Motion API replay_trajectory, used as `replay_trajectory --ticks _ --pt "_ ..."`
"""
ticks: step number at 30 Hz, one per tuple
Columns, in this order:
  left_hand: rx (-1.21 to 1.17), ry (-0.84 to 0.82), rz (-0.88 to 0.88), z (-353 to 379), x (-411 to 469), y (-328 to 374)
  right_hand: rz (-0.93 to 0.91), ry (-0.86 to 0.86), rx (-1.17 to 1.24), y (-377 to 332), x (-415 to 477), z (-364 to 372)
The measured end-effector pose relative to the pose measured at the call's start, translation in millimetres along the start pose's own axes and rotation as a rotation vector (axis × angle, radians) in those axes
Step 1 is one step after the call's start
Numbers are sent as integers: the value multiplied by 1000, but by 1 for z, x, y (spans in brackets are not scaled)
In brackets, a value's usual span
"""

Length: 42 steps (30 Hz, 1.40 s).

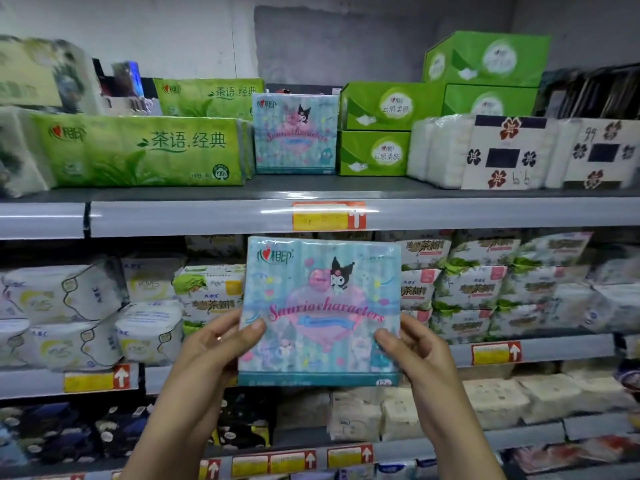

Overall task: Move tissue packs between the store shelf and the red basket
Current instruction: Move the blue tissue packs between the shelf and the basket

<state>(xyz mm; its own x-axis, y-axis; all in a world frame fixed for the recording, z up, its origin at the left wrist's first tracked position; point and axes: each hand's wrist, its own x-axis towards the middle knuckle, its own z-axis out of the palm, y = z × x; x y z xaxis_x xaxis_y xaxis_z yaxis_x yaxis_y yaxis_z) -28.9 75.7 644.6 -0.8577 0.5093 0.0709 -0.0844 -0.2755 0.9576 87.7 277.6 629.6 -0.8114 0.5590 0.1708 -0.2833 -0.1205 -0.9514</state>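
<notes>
Blue pack: The blue tissue pack (320,306) is in the middle of the frame, a little low. It is up in the air in front of the shelves. It stands straight, with its cartoon picture side facing us.
Left hand: The left hand (211,348) grips the pack's left edge, low down. Its thumb lies on the front and its fingers curl round the back.
Right hand: The right hand (415,351) grips the pack's right edge, low down. Its thumb is on the front and its fingers go behind.
Top shelf: The top shelf (207,216) runs across the frame just above the held pack.
Second blue pack: A second blue pack (295,133) of the same kind stands on the top shelf, in the upper middle of the frame.
Long green packs: The long green packs (145,150) lie at the upper left, just beside the second blue pack.
Green boxes: The green boxes (374,129) are stacked just to the right of the second blue pack.
Flower packs: The white flower packs (498,154) sit at the upper right.
Price tag: A yellow and red price tag (329,216) is on the shelf's front edge.
Lower shelves: Many small white packs (69,313) fill the left and right sides. They look blurry.
</notes>
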Motion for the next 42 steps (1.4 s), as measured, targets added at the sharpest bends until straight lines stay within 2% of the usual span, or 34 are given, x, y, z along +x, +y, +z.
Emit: replay_trajectory --ticks 4,10,13,19,26,30,35,38,42 --pt "22 20 127 0 6 25 -94 -45 17 -19 8 9" --pt "56 -41 356 7 17 72 -285 -66 17 -55 28 26" --pt "71 -58 445 8 30 101 -393 -130 27 -83 41 41" --pt "272 -76 530 21 70 162 -490 -131 17 -130 93 55" --pt "518 -75 503 37 133 220 -543 -193 -123 -166 170 60" --pt "561 -70 517 41 161 231 -519 -172 -196 -175 209 70" --pt "623 24 494 40 195 244 -462 -176 -300 -183 253 89" --pt "761 95 468 36 214 252 -375 -171 -323 -187 272 99" --pt "806 75 423 37 227 253 -267 -184 -303 -185 288 105"
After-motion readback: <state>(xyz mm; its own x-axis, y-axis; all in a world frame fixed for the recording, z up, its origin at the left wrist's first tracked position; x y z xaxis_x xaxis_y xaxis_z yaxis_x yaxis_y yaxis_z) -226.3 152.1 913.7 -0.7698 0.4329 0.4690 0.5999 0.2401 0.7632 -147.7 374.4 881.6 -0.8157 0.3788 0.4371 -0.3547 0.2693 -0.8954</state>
